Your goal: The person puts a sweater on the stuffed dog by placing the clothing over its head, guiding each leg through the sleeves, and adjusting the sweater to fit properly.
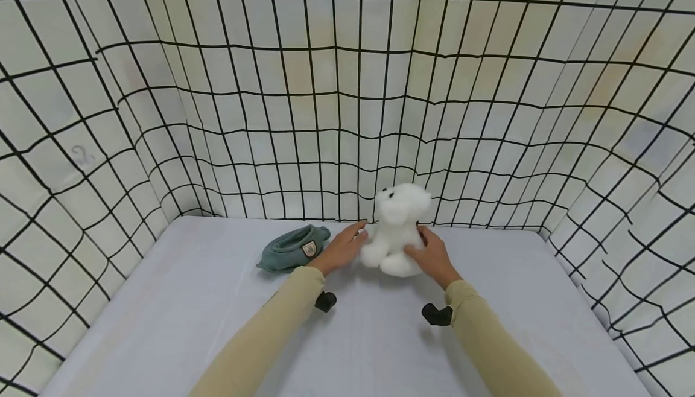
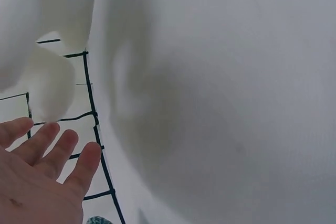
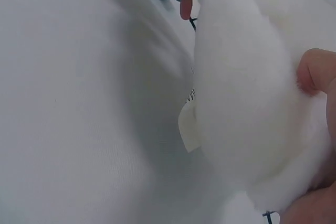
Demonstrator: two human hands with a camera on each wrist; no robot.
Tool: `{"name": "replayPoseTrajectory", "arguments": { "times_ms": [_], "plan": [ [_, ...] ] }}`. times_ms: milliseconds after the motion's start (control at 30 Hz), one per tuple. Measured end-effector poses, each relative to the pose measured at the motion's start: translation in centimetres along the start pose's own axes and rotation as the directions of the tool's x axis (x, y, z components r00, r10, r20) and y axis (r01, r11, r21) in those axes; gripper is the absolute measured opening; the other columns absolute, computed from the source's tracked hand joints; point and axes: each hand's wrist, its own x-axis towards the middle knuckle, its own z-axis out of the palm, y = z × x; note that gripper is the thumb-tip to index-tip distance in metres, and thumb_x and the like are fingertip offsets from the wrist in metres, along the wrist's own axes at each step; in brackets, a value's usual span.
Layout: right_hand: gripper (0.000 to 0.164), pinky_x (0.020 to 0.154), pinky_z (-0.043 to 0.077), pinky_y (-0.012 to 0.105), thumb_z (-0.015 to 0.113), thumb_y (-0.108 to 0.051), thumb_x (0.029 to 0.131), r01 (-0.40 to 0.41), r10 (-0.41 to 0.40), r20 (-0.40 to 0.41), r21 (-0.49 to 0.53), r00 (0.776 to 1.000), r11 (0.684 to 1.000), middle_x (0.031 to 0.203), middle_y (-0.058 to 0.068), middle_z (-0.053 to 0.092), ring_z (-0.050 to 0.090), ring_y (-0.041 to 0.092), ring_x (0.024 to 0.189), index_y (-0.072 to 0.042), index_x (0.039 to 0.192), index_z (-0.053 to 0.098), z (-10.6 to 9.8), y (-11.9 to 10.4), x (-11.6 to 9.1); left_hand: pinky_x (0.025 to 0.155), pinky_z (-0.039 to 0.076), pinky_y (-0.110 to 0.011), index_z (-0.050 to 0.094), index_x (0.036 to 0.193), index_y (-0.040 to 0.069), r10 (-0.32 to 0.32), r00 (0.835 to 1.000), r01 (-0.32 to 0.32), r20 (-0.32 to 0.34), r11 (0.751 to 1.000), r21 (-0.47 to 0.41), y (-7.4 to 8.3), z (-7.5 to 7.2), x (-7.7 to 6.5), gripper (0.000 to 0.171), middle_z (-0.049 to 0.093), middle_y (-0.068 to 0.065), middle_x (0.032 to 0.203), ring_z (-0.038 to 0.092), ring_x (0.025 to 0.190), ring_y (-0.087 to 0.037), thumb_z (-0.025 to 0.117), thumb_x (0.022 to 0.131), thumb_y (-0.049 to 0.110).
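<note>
1. Head view: I see a white plush toy (image 1: 395, 234) near the far edge of the white surface (image 1: 163, 312), upright, its dark eyes (image 1: 391, 195) on the left side of its head. The right hand (image 1: 434, 258) has its grip round the side of the body, thumb in front. The left hand (image 1: 341, 250) is at the toy's other side with its grip spread; from here I can't tell whether its fingertips touch the fur. Just beside that hand, a green cloth piece (image 1: 293, 249) with a small badge (image 1: 309, 248) lies on the surface. I see tan sleeves (image 1: 282, 318) on both arms, a black piece (image 1: 326, 301) at each wrist, and black-gridded white sheeting (image 1: 347, 113) around the surface.

2. Left wrist view: I get the left hand's fingers fanned apart, palm showing, right next to a rounded part of the toy. A sliver of green shows at the bottom edge.

3. Right wrist view: I have the toy large on the right, its fur pinched between thumb and fingers. A pale tag (image 3: 188, 127) sticks out from it, and a shadow falls on the surface. A fingertip and some green cloth show at the top.
</note>
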Motion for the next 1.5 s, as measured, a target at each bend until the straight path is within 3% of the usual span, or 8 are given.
{"name": "replayPoseTrajectory", "arguments": {
  "times_ms": [233,433,600,767,967,1200,1400,1500],
  "plan": [
    [0.061,0.102,0.046,0.051,0.063,-0.018,0.089,-0.029,0.014,0.114,0.138,0.993,0.99,0.135,0.02,0.054,0.052,0.034,0.124,-0.003,0.143,0.04,-0.6,-0.6,-0.4,0.119,0.021,-0.052,0.028,0.153,0.022,-0.023,1.0,0.024,0.018,0.996,-0.086,0.4,-0.3,-0.1,0.056,0.032,-0.003,0.158,0.023,0.148,-0.027,0.028,0.104,0.049],
    [0.058,0.103,0.046,0.048,0.062,-0.015,0.089,-0.046,-0.004,0.205,0.237,0.979,0.97,0.139,0.016,0.052,0.052,0.031,0.126,-0.007,0.142,0.042,-0.7,-0.8,-0.6,0.11,0.038,-0.048,0.031,0.152,0.019,-0.007,0.999,0.015,0.043,0.982,-0.187,0.6,-0.5,-0.1,0.054,0.04,-0.006,0.153,0.035,0.142,-0.027,0.024,0.105,0.044],
    [0.06,0.104,0.045,0.047,0.062,-0.016,0.089,-0.064,-0.013,0.25,0.296,0.968,0.953,0.141,0.013,0.052,0.052,0.03,0.126,-0.009,0.144,0.04,-0.8,-0.9,-0.8,0.104,0.044,-0.046,0.036,0.149,0.021,0.01,0.997,0.009,0.074,0.968,-0.252,0.6,-0.6,-0.1,0.053,0.039,-0.004,0.153,0.04,0.138,-0.025,0.021,0.105,0.046],
    [0.06,0.101,0.048,0.045,0.06,-0.015,0.091,-0.087,-0.011,0.267,0.354,0.964,0.931,0.141,0.015,0.051,0.053,0.03,0.124,-0.009,0.146,0.038,-0.7,-1.0,-1.0,0.096,0.051,-0.043,0.045,0.144,0.025,-0.01,0.992,0.065,0.128,0.9,-0.432,0.3,-0.4,0.3,0.054,0.045,-0.005,0.145,0.049,0.129,-0.024,0.027,0.102,0.055],
    [0.06,0.097,0.05,0.041,0.057,-0.014,0.093,-0.134,0.014,0.266,0.438,0.964,0.889,0.142,0.018,0.048,0.054,0.028,0.121,-0.006,0.148,0.035,-0.4,-1.3,-0.9,0.088,0.056,-0.045,0.042,0.145,0.015,0.035,0.982,0.086,0.187,0.797,-0.598,0.3,-0.2,0.4,0.054,0.047,-0.015,0.142,0.057,0.119,-0.029,0.024,0.105,0.047],
    [0.059,0.1,0.048,0.041,0.057,-0.017,0.094,-0.138,0.02,0.243,0.477,0.97,0.868,0.143,0.018,0.047,0.051,0.027,0.124,-0.007,0.148,0.035,-0.1,-1.7,-0.7,0.094,0.053,-0.046,0.042,0.144,0.013,0.08,0.978,0.067,0.193,0.755,-0.652,0.8,0.0,0.0,0.052,0.049,-0.013,0.14,0.06,0.115,-0.026,0.028,0.105,0.045],
    [0.054,0.105,0.044,0.045,0.059,-0.02,0.095,-0.104,0.032,0.166,0.442,0.986,0.891,0.143,0.013,0.048,0.048,0.029,0.13,-0.01,0.144,0.04,-0.1,-1.7,-0.7,0.098,0.051,-0.048,0.04,0.144,0.01,0.086,0.984,0.048,0.159,0.721,-0.691,1.5,0.1,-0.4,0.045,0.047,-0.015,0.14,0.058,0.112,-0.024,0.031,0.105,0.029],
    [0.047,0.103,0.045,0.043,0.063,-0.019,0.092,-0.041,0.014,0.07,0.402,0.997,0.915,0.138,0.01,0.049,0.049,0.027,0.127,-0.009,0.135,0.045,-0.1,-1.6,-0.6,0.099,0.05,-0.046,0.039,0.144,0.008,0.08,0.988,0.034,0.129,0.712,-0.702,1.4,0.2,-0.5,0.044,0.044,-0.014,0.14,0.054,0.115,-0.022,0.032,0.105,0.027]
  ]
}}
